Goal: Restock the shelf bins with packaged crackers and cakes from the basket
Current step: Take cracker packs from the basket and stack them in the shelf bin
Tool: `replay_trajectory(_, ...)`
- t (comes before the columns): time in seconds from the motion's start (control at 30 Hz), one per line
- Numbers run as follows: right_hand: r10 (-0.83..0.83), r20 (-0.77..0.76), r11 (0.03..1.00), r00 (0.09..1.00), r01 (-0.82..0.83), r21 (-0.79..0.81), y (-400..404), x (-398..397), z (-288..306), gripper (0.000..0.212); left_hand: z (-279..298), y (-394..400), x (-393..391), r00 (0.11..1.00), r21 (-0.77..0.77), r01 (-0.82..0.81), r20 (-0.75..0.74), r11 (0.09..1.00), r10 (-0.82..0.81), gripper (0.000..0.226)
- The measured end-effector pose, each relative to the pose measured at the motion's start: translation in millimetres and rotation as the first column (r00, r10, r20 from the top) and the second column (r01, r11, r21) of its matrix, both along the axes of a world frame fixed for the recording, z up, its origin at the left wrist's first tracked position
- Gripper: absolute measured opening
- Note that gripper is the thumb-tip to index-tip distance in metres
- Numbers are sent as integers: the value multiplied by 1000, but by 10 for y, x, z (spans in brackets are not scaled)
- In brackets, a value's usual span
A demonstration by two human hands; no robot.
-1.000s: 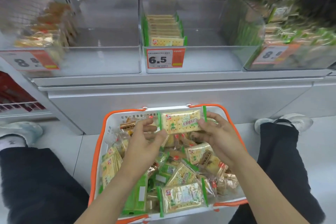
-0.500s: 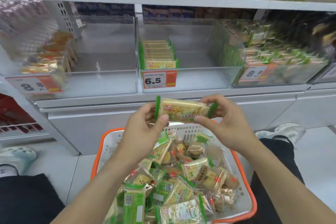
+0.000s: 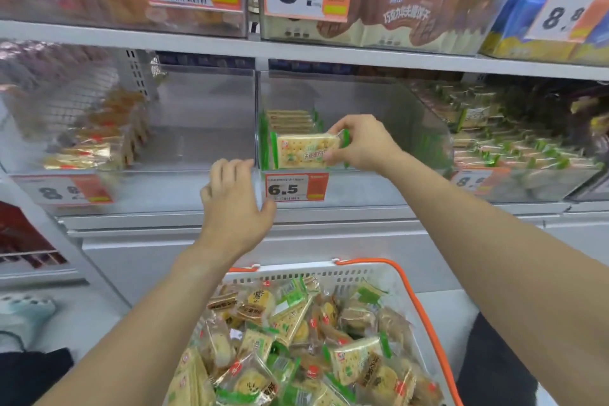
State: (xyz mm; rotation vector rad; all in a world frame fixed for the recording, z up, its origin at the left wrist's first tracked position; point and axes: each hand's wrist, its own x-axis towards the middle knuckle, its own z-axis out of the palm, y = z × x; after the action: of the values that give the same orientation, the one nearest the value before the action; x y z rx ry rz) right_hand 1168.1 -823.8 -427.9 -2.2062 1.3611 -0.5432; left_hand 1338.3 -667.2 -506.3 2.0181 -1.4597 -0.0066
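Now cracker pack up at bin

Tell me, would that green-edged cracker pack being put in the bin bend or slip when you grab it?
Probably stiff: the cracker pack stays flat though the right hand pinches only one end. Likely light, since a fingertip pinch carries it. The glossy wrapper may be a bit slippery, and the crackers inside could crack if squeezed.

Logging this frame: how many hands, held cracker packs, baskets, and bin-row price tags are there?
hands: 2, left hand and right hand
cracker pack, held: 1
basket: 1
price tags: 3
total: 7
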Motion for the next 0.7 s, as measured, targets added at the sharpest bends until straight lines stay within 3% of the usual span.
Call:
replay_trajectory(0.17, -46, -282, 990, 958, 81, 113, -256, 338, -237, 30, -176, -29, -45, 973, 101, -29, 230, 994, 5, 77)
replay_trajectory(0.23, -68, -361, 983, 930, 125, 137, -281, 388, -275, 25, -224, -43, -52, 966, 119, -43, 259, 992, 10, 84)
replay_trajectory(0.33, -32, -506, 958, 862, 171, 231, -312, 383, -240, 40, -267, -80, -74, 957, 133, -63, 291, 989, 22, 88)
replay_trajectory(0.4, 22, -561, 938, 828, 177, 299, -322, 400, -199, 37, -294, -100, -75, 949, 140, -79, 314, 987, 32, 89)
replay_trajectory(0.5, 30, -528, 945, 849, 148, 292, -331, 513, -224, 25, -322, -117, -60, 946, 132, -78, 324, 988, 31, 89)
replay_trajectory(0.7, -137, -293, 966, 946, 194, 173, -356, 562, -308, 68, -379, -152, -61, 945, 115, -93, 323, 989, 52, 94)
